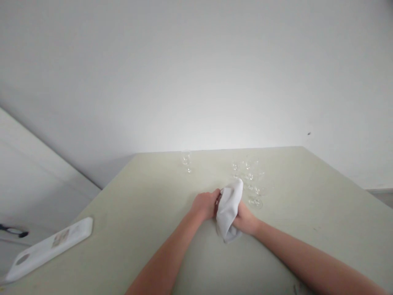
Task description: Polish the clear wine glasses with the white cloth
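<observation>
My right hand [245, 219] closes on the white cloth [229, 209] over the counter [138, 205]; my left hand [207, 205] curls against it, hold unclear; work looks midway, one glass [186, 159] apart, clustered glasses [249, 177] untouched

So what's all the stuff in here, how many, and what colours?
Cloth: 1, white, at both hands
Lone glass: 1, clear, back of table, left
Grouped glasses: several, too blurred to count, clear, beyond right hand
Table: 1, pale green, under everything
Long flat object: 1, white, table's left side
Wall: 1, greyish white, behind table
Wall spot: 1, dark, right
Panel: 1, whitish, far left
Left hand: 1, bare, beside cloth
Right hand: 1, bare, partly behind cloth
</observation>
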`<state>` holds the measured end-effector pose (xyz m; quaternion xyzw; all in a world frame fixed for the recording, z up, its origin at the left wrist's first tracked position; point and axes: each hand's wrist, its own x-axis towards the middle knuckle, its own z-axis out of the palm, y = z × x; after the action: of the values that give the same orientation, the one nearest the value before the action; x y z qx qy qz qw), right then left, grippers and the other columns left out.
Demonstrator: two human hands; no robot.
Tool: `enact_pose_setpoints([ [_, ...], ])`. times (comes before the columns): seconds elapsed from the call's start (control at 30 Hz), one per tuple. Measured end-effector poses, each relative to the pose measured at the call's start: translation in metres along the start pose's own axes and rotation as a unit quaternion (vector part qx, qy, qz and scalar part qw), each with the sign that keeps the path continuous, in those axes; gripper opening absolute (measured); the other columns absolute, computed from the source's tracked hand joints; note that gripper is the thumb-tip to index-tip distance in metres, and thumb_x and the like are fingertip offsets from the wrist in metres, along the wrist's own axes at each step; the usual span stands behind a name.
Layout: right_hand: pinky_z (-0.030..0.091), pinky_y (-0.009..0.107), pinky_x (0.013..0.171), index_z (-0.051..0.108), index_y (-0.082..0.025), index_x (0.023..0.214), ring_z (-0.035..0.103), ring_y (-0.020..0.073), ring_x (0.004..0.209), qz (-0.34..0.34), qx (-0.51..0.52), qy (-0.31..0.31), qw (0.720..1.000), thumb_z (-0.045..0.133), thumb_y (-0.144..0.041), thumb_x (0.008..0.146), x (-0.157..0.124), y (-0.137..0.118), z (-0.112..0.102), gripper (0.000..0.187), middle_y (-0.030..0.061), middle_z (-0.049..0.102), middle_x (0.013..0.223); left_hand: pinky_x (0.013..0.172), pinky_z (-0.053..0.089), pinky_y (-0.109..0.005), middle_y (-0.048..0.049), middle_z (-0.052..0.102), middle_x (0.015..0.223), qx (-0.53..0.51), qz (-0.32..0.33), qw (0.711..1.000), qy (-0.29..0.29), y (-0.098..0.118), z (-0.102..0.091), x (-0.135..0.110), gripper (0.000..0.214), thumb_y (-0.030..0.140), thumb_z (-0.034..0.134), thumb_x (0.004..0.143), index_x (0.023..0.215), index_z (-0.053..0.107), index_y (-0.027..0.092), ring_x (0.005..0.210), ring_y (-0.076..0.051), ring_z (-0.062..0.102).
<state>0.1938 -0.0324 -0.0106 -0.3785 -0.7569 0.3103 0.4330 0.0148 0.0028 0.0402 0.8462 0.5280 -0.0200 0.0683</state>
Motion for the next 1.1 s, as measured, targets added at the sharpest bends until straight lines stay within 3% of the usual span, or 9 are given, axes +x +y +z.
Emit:
enact_pose_setpoints([
  [0.17, 0.058, 0.044, 0.093, 0.071, -0.018, 0.097, 0.07, 0.0285, 0.097, 0.059, 0.086, -0.022, 0.994, 0.049, -0.044, 0.092, -0.005, 0.007, -0.001, 0.034, 0.0125, 0.076, 0.102, 0.072, 0.05, -0.033, -0.0118, 0.076, 0.091, -0.011, 0.01, 1.0, 0.019, 0.0, 0.002, -0.001, 0.028, 0.034, 0.054, 0.095, 0.119, 0.06, 0.021, 0.088, -0.028, 0.074],
  [0.37, 0.057, 0.045, 0.095, 0.073, -0.02, 0.097, 0.07, 0.0292, 0.102, 0.123, 0.14, -0.005, 0.982, 0.046, -0.055, 0.093, -0.011, 0.024, 0.004, 0.045, 0.0103, 0.076, 0.099, 0.071, 0.051, -0.033, -0.0127, 0.075, 0.092, -0.014, -0.001, 1.0, 0.018, 0.004, -0.002, -0.004, 0.029, 0.032, 0.044, 0.098, 0.116, 0.063, 0.02, 0.087, -0.027, 0.074],
  [0.6, 0.059, 0.051, 0.093, 0.073, -0.021, 0.091, 0.072, 0.0313, 0.098, 0.106, 0.132, -0.005, 0.986, 0.057, -0.06, 0.088, -0.007, 0.012, 0.001, 0.042, 0.0086, 0.077, 0.094, 0.073, 0.052, -0.034, -0.0128, 0.075, 0.092, -0.008, 0.01, 1.0, 0.018, 0.0, -0.001, -0.006, 0.03, 0.036, 0.051, 0.095, 0.118, 0.061, 0.02, 0.088, -0.029, 0.074],
  [0.87, 0.061, 0.046, 0.088, 0.074, -0.02, 0.086, 0.072, 0.0274, 0.09, 0.076, 0.109, -0.012, 0.991, 0.055, -0.053, 0.09, -0.003, 0.001, -0.003, 0.038, 0.0076, 0.077, 0.088, 0.076, 0.052, -0.033, -0.0122, 0.076, 0.095, -0.007, 0.02, 1.0, 0.005, -0.004, -0.001, -0.005, 0.035, 0.041, 0.056, 0.092, 0.12, 0.061, 0.021, 0.092, -0.029, 0.074],
  [1.1, 0.062, 0.045, 0.083, 0.073, -0.018, 0.085, 0.072, 0.0273, 0.084, 0.084, 0.11, -0.016, 0.99, 0.058, -0.049, 0.086, -0.001, -0.003, -0.006, 0.035, 0.0085, 0.077, 0.086, 0.071, 0.05, -0.031, -0.0106, 0.077, 0.09, -0.007, 0.035, 0.999, 0.015, -0.005, -0.003, -0.008, 0.024, 0.035, 0.053, 0.093, 0.11, 0.064, 0.021, 0.087, -0.028, 0.075],
])
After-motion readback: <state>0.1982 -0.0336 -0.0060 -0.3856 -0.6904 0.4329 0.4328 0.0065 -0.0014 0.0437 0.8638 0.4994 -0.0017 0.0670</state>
